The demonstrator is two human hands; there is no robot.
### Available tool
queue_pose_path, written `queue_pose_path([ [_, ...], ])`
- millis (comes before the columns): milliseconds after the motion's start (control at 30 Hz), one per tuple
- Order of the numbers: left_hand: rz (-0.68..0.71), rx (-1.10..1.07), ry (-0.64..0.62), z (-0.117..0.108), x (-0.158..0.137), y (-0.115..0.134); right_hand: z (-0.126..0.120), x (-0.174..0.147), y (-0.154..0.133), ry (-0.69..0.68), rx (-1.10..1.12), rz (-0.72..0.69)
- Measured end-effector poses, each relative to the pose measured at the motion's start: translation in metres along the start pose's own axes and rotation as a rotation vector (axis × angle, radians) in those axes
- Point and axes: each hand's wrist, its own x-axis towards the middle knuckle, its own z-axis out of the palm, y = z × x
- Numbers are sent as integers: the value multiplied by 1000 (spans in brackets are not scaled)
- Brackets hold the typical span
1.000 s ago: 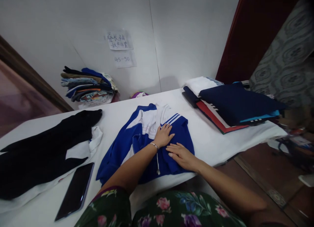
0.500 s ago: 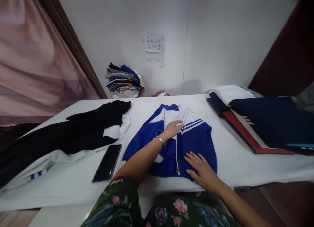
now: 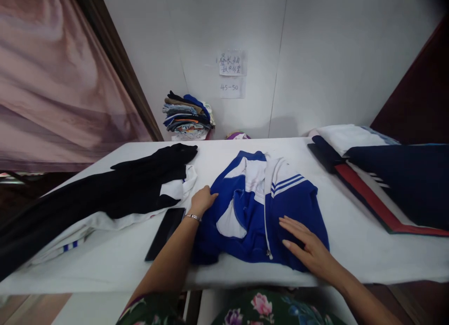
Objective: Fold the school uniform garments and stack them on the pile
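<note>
Your right hand [image 3: 307, 248] lies on the blue-and-white jacket [image 3: 298, 205] on the bench [image 3: 358, 255], fingers spread; your left hand [image 3: 203, 201] curls at its edge, whether pinching cloth I can't tell. A hard leftward tug could skew the jacket or knock the dark device [image 3: 163, 234].

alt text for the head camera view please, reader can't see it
A person's left hand touches the left edge of a blue and white jacket on a white table, the right hand spread over its front. Black clothing and a phone lie left, folded clothes right.
</note>
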Motion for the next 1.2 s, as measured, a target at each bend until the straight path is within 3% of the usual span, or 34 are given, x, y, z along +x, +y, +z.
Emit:
queue_pose_path([
  [233,41,-20,96,-2,3,-12,7,26,-26,-83,63,-119],
  [433,5,-47,-4,-7,-4,-14,8,55,-36,-108,69,-180],
  [567,53,2,-2,-9,-11,-13,7,86,-41,-120,116,-177],
  [700,123,19,83,-10,-16,-11,10,120,-42,-99,193,-121],
  [867,97,-137,173,-18,-20,-7,21,167,-32,-64,450,14],
  [1033,58,-275,57,-23,-21,-10,26,220,-24,45,649,267],
  [1200,-26,-259,-71,-26,-10,-33,20,272,-24,139,611,335],
])
